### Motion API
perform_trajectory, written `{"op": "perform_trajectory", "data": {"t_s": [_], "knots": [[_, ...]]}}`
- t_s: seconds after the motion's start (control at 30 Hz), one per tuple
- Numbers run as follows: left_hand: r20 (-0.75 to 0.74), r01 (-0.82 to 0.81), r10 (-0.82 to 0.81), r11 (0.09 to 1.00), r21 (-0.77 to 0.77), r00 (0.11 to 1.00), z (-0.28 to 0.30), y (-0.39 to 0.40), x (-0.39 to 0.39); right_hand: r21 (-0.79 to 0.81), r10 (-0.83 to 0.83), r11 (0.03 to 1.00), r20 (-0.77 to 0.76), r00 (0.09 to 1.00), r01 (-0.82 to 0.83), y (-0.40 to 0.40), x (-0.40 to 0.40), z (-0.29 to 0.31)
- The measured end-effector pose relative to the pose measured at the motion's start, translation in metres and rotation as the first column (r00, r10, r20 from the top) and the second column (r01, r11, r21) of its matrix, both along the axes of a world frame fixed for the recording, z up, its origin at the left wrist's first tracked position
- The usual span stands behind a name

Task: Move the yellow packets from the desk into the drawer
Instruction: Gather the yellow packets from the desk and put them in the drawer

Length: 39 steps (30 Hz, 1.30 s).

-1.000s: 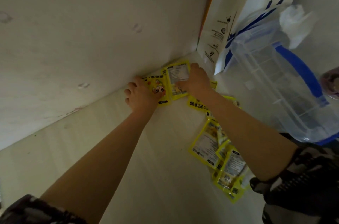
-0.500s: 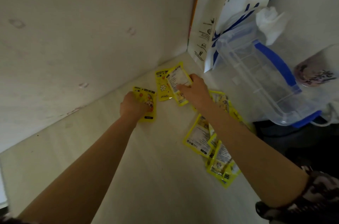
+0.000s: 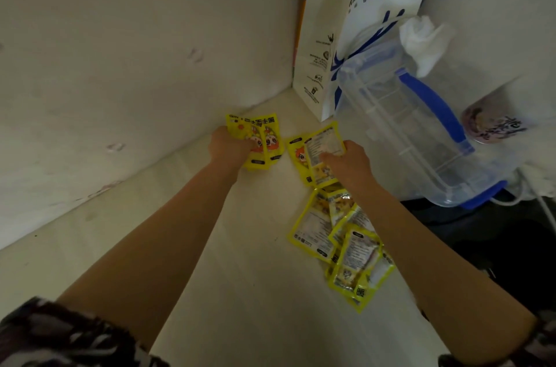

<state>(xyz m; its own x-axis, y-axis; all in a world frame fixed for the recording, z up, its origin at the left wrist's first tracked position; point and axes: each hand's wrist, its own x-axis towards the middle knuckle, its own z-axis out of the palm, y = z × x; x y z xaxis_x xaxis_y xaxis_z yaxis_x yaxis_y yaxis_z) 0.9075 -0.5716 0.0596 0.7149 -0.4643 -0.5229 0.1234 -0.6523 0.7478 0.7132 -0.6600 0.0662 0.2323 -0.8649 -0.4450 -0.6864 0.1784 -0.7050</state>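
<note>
Near the centre of the frame, both hands work over a pale wood-grain tabletop [image 3: 246,276] set into a corner of off-white walls; left hand [image 3: 228,146], centre-left, has its grip clamped on two glossy yellow foil packets with a cartoon face printed on the front [image 3: 261,138]; thumb lies across their lower half, packets fan upward and rightward from the fist; whether they touch the tabletop cannot be told. Right hand [image 3: 349,163], just right of centre, has its grip clamped on two more yellow packets [image 3: 314,153]; front one shows its printed label side, the one behind shows an orange cartoon face; fingers curl over the right edge. The two held pairs sit near each other but apart, a strip of tabletop between them.

Lower right of centre: loose heap of yellow packets [image 3: 346,243] lying flat on the tabletop, overlapping, mostly label side up, partly hidden by the right forearm; heap begins just below the right hand's pair. No drawer in view.

Upper right: white paper carrier bag with blue print reading "coffee" [image 3: 355,20] stands upright in the corner; in front of it, a clear plastic storage box with blue handle and blue base [image 3: 415,138], tilted; crumpled white tissue [image 3: 424,38] at the box's upper edge; right of the box, a cup with a pink-purple patterned lid [image 3: 493,123]. Dark patterned sleeves at lower left and lower right corners.
</note>
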Motion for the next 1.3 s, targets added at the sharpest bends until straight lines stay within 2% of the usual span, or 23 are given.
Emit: {"op": "perform_trajectory", "data": {"t_s": [0.1,0.23,0.3,0.47,0.63,0.87,0.97,1.13,1.3], "knots": [[0.137,0.038,-0.047,0.997,0.071,0.990,-0.004,-0.008,-0.005,-0.037,0.046,0.998,-0.065,0.997,-0.048,-0.001,0.002,-0.008],[0.287,0.158,-0.220,0.962,0.225,0.932,-0.015,-0.011,-0.012,-0.061,0.155,0.982,-0.259,0.953,-0.176,-0.002,0.006,-0.013],[0.303,0.159,-0.257,0.937,0.311,0.918,-0.017,-0.014,-0.017,-0.076,0.207,0.967,-0.314,0.927,-0.241,-0.002,0.009,-0.014],[0.320,0.246,-0.370,0.898,0.365,0.872,-0.017,-0.023,-0.033,-0.060,0.264,0.951,-0.354,0.897,-0.303,-0.003,0.017,-0.010],[0.259,0.244,-0.299,0.944,0.223,0.918,-0.016,-0.026,-0.039,-0.059,0.247,0.959,-0.299,0.922,-0.276,0.001,0.015,-0.007],[0.278,0.210,-0.270,0.951,0.227,0.922,-0.008,-0.002,-0.029,-0.068,0.197,0.975,-0.172,0.965,-0.211,0.014,0.010,0.003],[0.260,0.169,-0.204,0.974,0.150,0.944,-0.003,0.020,-0.028,-0.077,0.163,0.983,-0.086,0.983,-0.169,0.022,0.003,0.011],[0.149,0.052,-0.050,0.999,-0.010,0.988,0.004,0.061,-0.036,-0.089,0.088,0.992,0.017,0.996,-0.086,0.040,-0.023,0.034],[0.029,0.034,-0.031,0.991,-0.126,0.999,0.013,0.093,-0.055,-0.093,0.000,0.996,0.099,0.995,0.010,0.070,-0.065,0.049]]}}
